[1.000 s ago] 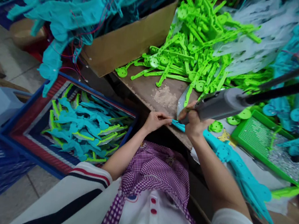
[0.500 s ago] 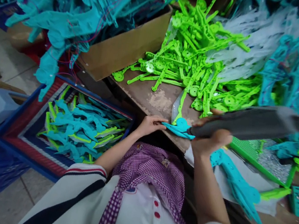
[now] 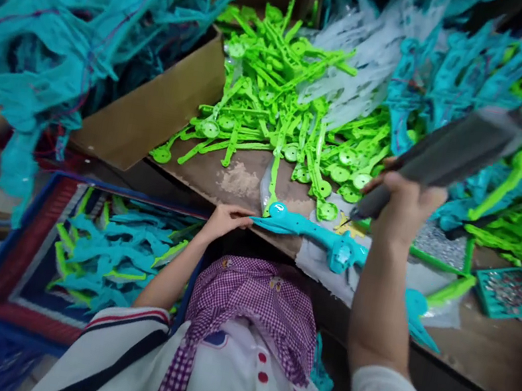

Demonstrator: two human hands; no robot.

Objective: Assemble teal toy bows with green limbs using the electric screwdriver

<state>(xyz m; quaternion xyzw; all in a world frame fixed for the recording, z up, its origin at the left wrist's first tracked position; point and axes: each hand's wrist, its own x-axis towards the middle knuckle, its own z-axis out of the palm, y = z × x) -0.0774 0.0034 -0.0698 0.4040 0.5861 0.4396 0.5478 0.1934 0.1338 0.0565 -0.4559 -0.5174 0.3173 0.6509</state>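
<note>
Brown and worn, the workbench (image 3: 243, 182) carried heaps of green plastic parts (image 3: 277, 104) and teal parts (image 3: 444, 73), with a blue crate (image 3: 17, 287) of teal pieces on the floor to its left. Along the bench's near edge lay the long teal toy piece (image 3: 315, 232), its axis running left to right and its pointed tip aimed left. The left hand (image 3: 224, 219) pinched that tip, while the right hand (image 3: 403, 204) was clenched round a grey power screwdriver (image 3: 450, 155) angled down toward the piece.

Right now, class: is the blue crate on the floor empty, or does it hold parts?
It holds parts. The blue crate contains teal and green plastic pieces lying flat in a layer over its bottom, well short of heaped.
</note>
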